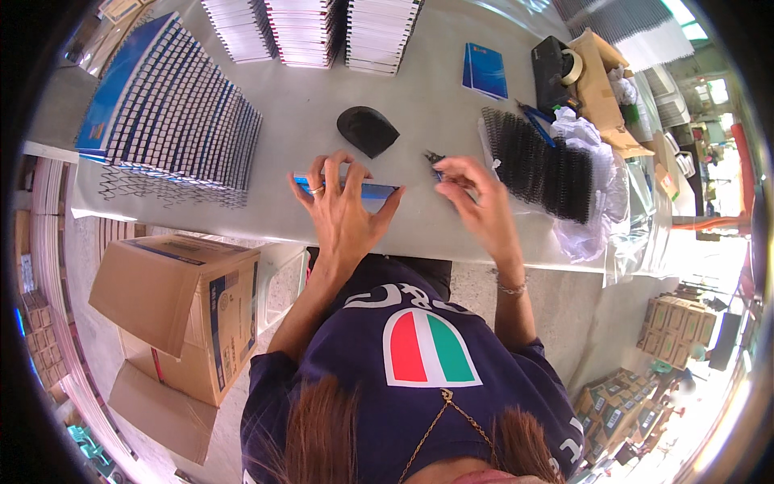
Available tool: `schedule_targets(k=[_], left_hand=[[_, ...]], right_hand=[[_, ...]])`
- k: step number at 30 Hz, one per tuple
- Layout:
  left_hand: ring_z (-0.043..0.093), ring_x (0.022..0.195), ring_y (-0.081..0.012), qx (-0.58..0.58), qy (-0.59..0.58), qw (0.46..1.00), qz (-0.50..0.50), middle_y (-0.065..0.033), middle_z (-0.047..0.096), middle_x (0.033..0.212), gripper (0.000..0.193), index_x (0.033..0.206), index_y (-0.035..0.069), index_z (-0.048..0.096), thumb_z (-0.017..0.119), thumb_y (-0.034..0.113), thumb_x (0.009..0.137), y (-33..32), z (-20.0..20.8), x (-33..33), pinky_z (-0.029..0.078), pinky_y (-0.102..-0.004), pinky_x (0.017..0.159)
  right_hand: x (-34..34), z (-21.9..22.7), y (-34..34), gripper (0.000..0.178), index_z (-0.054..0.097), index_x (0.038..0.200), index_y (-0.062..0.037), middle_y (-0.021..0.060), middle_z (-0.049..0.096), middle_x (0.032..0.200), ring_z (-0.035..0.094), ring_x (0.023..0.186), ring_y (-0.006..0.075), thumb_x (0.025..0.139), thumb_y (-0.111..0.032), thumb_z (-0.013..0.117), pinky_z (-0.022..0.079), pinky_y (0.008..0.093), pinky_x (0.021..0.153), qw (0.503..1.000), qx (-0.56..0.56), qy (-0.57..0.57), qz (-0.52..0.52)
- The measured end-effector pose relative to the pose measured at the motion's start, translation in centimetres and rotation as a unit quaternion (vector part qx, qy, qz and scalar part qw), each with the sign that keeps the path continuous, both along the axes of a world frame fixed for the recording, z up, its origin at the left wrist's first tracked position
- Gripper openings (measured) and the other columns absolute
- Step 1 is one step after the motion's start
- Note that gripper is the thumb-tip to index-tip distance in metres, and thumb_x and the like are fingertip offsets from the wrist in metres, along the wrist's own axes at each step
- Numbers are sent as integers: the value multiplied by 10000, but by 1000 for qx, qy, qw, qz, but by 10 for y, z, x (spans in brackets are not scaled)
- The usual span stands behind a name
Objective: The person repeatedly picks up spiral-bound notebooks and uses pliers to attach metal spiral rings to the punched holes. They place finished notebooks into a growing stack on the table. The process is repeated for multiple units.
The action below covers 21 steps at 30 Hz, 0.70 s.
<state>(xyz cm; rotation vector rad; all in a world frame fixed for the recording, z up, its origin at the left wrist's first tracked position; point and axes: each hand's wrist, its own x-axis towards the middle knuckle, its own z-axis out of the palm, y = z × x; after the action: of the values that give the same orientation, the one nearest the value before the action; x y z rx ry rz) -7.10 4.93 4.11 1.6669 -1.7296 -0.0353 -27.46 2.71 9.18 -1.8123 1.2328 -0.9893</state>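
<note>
My left hand (343, 202) is closed over a thin blue-covered notebook (379, 192) at the table's near edge, thumb on one end and fingers across the top. To its right, the fingers of my right hand (480, 202) curl at the handles of small dark-jawed pliers (433, 156), which point away from me; the palm hides most of the handles. Beyond both hands lies a black rounded pad (368, 131). A tall stack of spiral-bound notebooks (177, 105) with blue covers stands at the left.
Black spiral binding coils (540, 165) lie in a pile at right, with a blue-handled tool (536, 125) on them. Behind are a blue booklet (484, 71), a tape dispenser (555, 77) and notebook stacks (298, 32). An open cardboard box (181, 298) stands below left.
</note>
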Motion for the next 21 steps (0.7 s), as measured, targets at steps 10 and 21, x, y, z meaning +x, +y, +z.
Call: schedule_targets(k=[10,21], left_hand=[[425,1191,-316,21,-3,1000,-12,-37,530,1161,464,954,105,632,863,398,678,-1,2,1,273,-596,999],[458,1153,-321,72,0,997,-29,-54,530,1181,393,1088,128,595,775,353,821,-1,5,9,294,-578,982]], right_hand=[[23,1,-8,142,656,1016,6,131,681,929,640,793,290,893,-63,673,479,371,700,991,-24,107,76],[32,-13,-4,97,586,1020,-27,120,589,883,568,838,306,947,-91,593,417,400,807,989,-68,123,45]])
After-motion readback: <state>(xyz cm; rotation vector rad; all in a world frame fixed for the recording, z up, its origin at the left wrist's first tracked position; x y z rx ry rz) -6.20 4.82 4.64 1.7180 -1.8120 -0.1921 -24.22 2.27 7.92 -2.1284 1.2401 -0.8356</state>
